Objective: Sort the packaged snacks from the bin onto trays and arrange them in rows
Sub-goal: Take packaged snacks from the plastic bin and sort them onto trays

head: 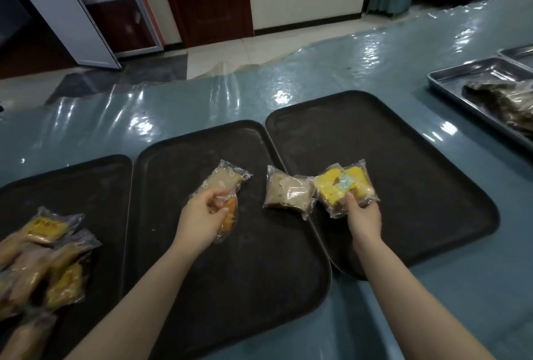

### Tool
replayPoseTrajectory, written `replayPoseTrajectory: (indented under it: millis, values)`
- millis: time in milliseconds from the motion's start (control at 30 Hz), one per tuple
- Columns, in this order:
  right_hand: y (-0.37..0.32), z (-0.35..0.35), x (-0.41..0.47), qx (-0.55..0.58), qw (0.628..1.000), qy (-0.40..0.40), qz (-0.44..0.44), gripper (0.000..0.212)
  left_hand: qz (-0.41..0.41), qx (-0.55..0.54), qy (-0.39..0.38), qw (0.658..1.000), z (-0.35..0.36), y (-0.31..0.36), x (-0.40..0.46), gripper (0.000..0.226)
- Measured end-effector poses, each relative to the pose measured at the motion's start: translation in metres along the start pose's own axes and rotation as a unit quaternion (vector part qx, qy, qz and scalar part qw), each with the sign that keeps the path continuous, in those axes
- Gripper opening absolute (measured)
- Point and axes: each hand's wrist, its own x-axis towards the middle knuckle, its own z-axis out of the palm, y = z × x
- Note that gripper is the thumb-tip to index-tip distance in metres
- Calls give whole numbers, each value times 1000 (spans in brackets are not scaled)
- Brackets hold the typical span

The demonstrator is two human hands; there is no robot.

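Left hand (pixel 205 215) clamps two wrapped cakes, pale (pixel 222 182) and orange (pixel 227 217), over the middle black tray (pixel 230 287); my right hand (pixel 364 215) pinches a yellow sponge-cake packet (pixel 334 189) on the right tray (pixel 432 186). A grey cake packet (pixel 287 194) straddles both rims. Light, soft, crinkly-slick, I judge: hold the sealed edges, never squeeze the cake.

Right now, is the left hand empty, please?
No, the left hand grips clear-wrapped snack packets over the middle tray.
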Motion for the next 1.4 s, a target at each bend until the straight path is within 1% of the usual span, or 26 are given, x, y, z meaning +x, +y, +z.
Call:
replayPoseTrajectory:
  millis: [67, 133, 200, 233, 433, 567, 633, 733, 933, 1033, 1100, 1200, 1233, 1300, 1400]
  values:
    - [7, 0, -12, -1, 1000, -6, 16, 45, 6, -5, -8, 1000, -1, -5, -5, 38]
    - [15, 1, -25, -1, 999, -18, 50, 44, 12, -8, -18, 1000, -3, -11, -11, 39]
    - [22, 2, -42, 11, 995, -45, 92, 47, 13, -16, -26, 999, -7, -18, -19, 38]
    - [25, 3, -50, 14, 993, -59, 98, 48, 14, -22, -27, 999, -10, -22, -23, 38]
    - [32, 29, -118, 15, 996, -85, 15, 31, 18, -45, -31, 998, -57, -59, -56, 37]
    - [41, 76, -186, 18, 991, -133, -3, 16, 24, -64, -12, 998, -117, -106, -88, 35]
    - [48, 104, -223, 25, 986, -167, -5, 13, 20, -66, -6, 998, -147, -135, -104, 34]
    - [56, 148, -275, 22, 977, -214, -8, 12, 2, -75, 0, 997, -189, -179, -124, 33]
    - [69, 207, -356, -3, 959, -284, -9, 13, -36, -66, 75, 994, -246, -242, -152, 42]
    - [70, 228, -377, -22, 948, -317, -15, 13, -12, -62, 106, 992, -262, -255, -157, 43]
    - [68, 242, -385, -40, 935, -351, -22, 14, 5, -63, 108, 992, -269, -257, -157, 49]
    - [65, 264, -395, -65, 914, -398, -38, 15, 0, -98, 86, 991, -276, -263, -158, 61]
    - [63, 272, -399, -65, 909, -409, -45, 15, -4, -95, 83, 992, -279, -267, -158, 64]
    - [60, 287, -408, -65, 899, -429, -54, 17, -20, -79, 91, 992, -291, -278, -158, 60]
    - [55, 307, -430, -72, 882, -462, -57, 22, -39, -101, 115, 987, -318, -291, -163, 47]
